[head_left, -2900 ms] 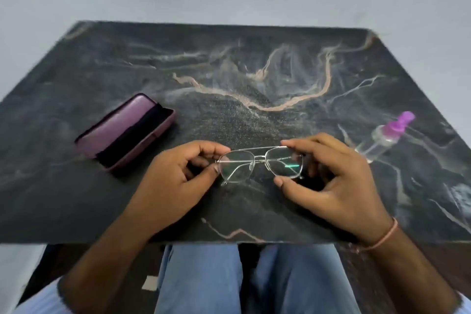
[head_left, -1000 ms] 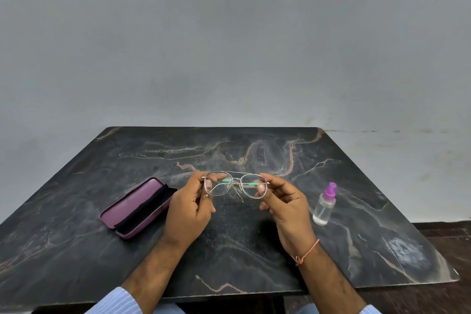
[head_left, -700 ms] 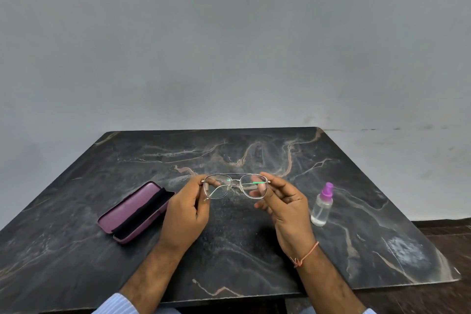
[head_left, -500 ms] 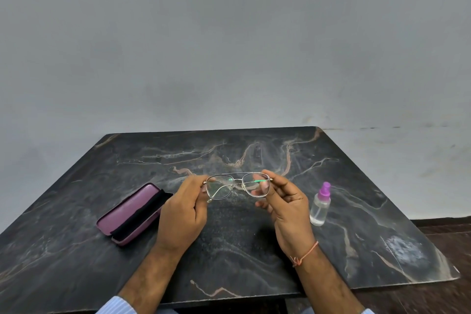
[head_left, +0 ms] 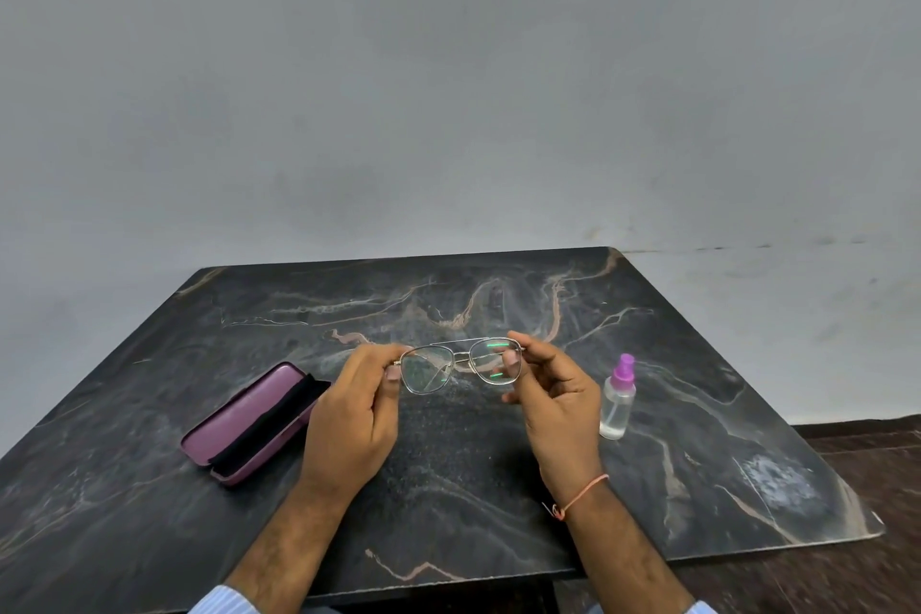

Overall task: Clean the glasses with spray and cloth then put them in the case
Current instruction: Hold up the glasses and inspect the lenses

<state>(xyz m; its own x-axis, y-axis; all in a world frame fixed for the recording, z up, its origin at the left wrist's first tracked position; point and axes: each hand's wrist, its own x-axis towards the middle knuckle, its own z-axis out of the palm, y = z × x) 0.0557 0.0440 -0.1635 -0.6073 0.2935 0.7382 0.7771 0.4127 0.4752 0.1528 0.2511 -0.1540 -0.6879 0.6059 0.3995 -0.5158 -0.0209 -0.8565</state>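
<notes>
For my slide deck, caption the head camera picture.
Both hands, left hand and right hand, hold glasses above table, between open case and spray bottle.

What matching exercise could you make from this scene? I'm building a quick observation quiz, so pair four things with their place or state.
Column one:
1. glasses
2. case
3. spray bottle
4. bracelet

Column two:
A. standing upright on the table, by the right hand
B. around the right wrist
C. lying open on the table, beside the left hand
D. held up between both hands

Pairs: 1-D, 2-C, 3-A, 4-B
</notes>
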